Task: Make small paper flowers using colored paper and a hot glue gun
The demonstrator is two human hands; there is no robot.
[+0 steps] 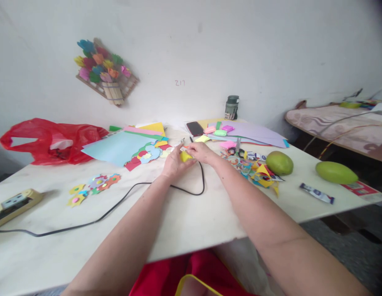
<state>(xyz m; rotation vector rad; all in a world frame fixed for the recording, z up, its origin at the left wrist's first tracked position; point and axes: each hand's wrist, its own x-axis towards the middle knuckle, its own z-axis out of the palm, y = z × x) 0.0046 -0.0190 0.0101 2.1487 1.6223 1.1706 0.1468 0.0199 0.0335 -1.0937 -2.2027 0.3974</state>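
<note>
A small yellow paper piece [185,156] is between my two hands near the middle of the table. My left hand [175,163] is closed around its left side. My right hand [203,152] has its fingers curled in a pinch at the piece's upper right; what they grip is hidden. Just behind my fingers a small metal tip and a dark part show, too little to name. A black cord [191,193] loops on the table beneath my hands. To their left lie cut-paper circles [146,156] in several colours, and further left several finished paper flowers [100,183].
A power strip [19,205] sits at the left edge, with a red plastic bag [55,142] behind it. On the right are scissors [236,151], paper scraps [260,174], two green fruits [279,163] and a tube [317,193]. A phone [195,128] and bottle [231,107] stand behind.
</note>
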